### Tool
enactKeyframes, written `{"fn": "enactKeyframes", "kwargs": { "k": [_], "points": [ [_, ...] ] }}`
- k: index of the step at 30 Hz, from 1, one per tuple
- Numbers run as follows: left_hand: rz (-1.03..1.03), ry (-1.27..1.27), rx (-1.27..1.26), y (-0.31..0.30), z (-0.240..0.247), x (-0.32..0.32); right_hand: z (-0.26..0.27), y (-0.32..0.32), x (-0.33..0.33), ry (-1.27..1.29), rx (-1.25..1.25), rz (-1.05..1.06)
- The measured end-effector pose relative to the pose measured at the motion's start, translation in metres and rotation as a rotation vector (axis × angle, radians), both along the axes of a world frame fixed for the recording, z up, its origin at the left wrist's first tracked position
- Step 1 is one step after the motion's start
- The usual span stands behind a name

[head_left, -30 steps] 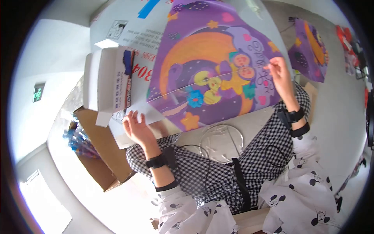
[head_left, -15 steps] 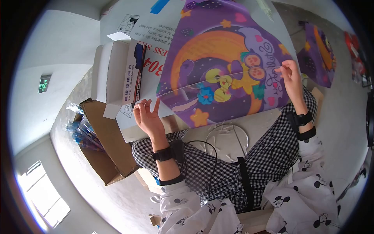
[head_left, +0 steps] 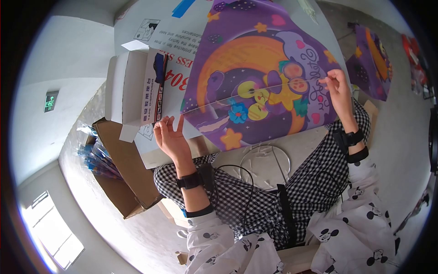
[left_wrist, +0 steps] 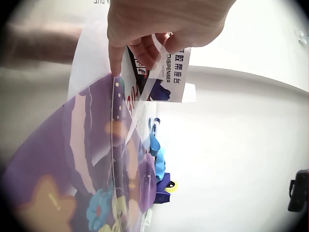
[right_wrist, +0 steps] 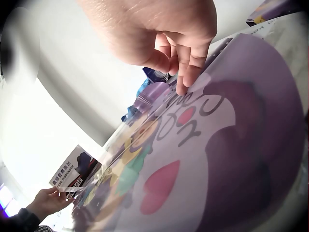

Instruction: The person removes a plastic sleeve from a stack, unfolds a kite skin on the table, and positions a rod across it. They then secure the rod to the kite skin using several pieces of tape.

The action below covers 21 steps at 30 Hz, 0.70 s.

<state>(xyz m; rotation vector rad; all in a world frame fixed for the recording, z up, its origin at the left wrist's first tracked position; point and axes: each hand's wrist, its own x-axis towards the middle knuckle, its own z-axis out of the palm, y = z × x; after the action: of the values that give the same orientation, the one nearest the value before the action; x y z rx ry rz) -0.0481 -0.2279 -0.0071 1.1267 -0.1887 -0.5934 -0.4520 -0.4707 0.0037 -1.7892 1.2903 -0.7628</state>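
A purple printed sheet (head_left: 278, 125) with a moon and stars lies on the board across the person's lap. Between the hands a thin clear strip (left_wrist: 136, 115) stretches over it. The left hand (head_left: 174, 142) pinches one end with thumb and fingers, while its extended index finger touches the sheet's left corner, as the left wrist view shows of that hand (left_wrist: 164, 24). At the sheet's right side the right hand (head_left: 340, 98) has thumb and fingers together at the strip's other end; in the right wrist view this hand's (right_wrist: 159, 34) fingertips touch the sheet, the strip's end hidden.
An open tape dispenser box (head_left: 150, 86) stands left on the printed board (head_left: 178, 55). A cardboard box (head_left: 123, 169) of wrapped items is at the lower left. A blue dispenser (left_wrist: 163, 193) with yellow-ringed tape lies farther off. Another purple sheet (head_left: 369, 64) is at right.
The left hand has moved closer to the sheet's left corner and its index finger has straightened onto it. The right hand stays at the right side. The head view has shifted slightly.
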Motion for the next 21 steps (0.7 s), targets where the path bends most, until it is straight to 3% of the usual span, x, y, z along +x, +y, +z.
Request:
{"fn": "enactKeyframes", "kwargs": {
  "k": [21],
  "points": [
    [-0.032, 0.001, -0.033, 0.0055, -0.0084, 0.0077, 0.0034, -0.0009, 0.0012, -0.045, -0.009, -0.003]
  ]
}}
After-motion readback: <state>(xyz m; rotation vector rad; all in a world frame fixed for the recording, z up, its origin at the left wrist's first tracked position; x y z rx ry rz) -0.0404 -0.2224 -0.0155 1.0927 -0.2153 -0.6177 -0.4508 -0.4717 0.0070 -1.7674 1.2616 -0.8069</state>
